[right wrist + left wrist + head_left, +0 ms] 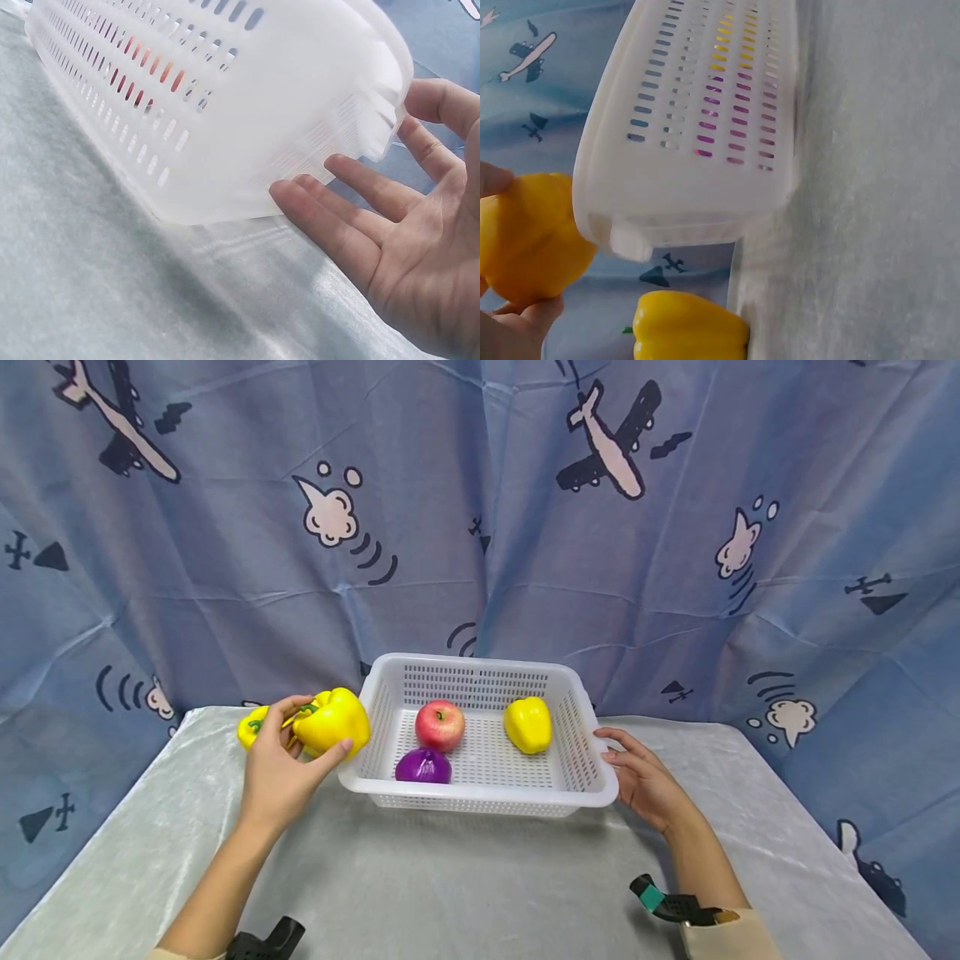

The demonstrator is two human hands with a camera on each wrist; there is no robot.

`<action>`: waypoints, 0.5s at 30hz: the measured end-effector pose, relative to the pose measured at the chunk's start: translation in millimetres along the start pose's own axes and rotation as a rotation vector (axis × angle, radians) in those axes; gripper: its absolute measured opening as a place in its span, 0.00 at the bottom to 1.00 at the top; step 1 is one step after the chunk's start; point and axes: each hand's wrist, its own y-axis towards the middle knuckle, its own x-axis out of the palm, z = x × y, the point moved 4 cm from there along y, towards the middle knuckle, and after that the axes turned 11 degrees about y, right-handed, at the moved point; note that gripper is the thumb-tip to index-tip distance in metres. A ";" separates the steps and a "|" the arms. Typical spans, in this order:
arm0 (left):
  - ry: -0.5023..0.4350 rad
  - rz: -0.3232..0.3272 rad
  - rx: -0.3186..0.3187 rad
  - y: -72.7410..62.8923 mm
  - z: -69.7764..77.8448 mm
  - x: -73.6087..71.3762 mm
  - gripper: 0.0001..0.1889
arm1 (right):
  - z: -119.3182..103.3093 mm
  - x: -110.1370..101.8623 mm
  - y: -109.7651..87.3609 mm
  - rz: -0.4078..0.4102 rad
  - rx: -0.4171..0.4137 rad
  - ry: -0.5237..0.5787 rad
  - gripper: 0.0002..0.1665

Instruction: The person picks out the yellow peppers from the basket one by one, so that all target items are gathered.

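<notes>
My left hand (281, 772) grips a yellow bell pepper (333, 722) between thumb and fingers, close beside the left rim of the white plastic basket (480, 795). Behind that hand lies a second yellow pepper (253, 727), partly hidden by it; the left wrist view shows this pepper (690, 326) on its side near the basket's end. At the basket's right end, my right hand (648, 781) holds the rim with its upper fingers. Its lower fingers (330, 232) reach along the outer wall. Inside the basket are a red apple (440, 727), a purple onion (423, 767) and another yellow pepper (528, 725).
A pale cloth (480, 885) covers the table beneath the basket. Close behind the table hangs a blue curtain (480, 568) with airplane prints. Slotted walls surround the basket's contents, and the front wall partly covers the onion.
</notes>
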 end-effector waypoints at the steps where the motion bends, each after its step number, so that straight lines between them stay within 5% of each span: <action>1: 0.005 -0.004 0.002 -0.5 -0.4 -0.6 0.38 | 0.1 0.0 0.0 0.001 0.001 -0.002 0.16; 7: -0.007 -0.037 -0.036 -1.7 -3.6 -2.8 0.36 | 0.4 -0.1 0.1 0.009 0.008 -0.009 0.16; 15: 0.034 0.006 -0.106 2.3 -9.0 -7.7 0.33 | -0.6 0.1 0.3 -0.004 -0.004 -0.012 0.17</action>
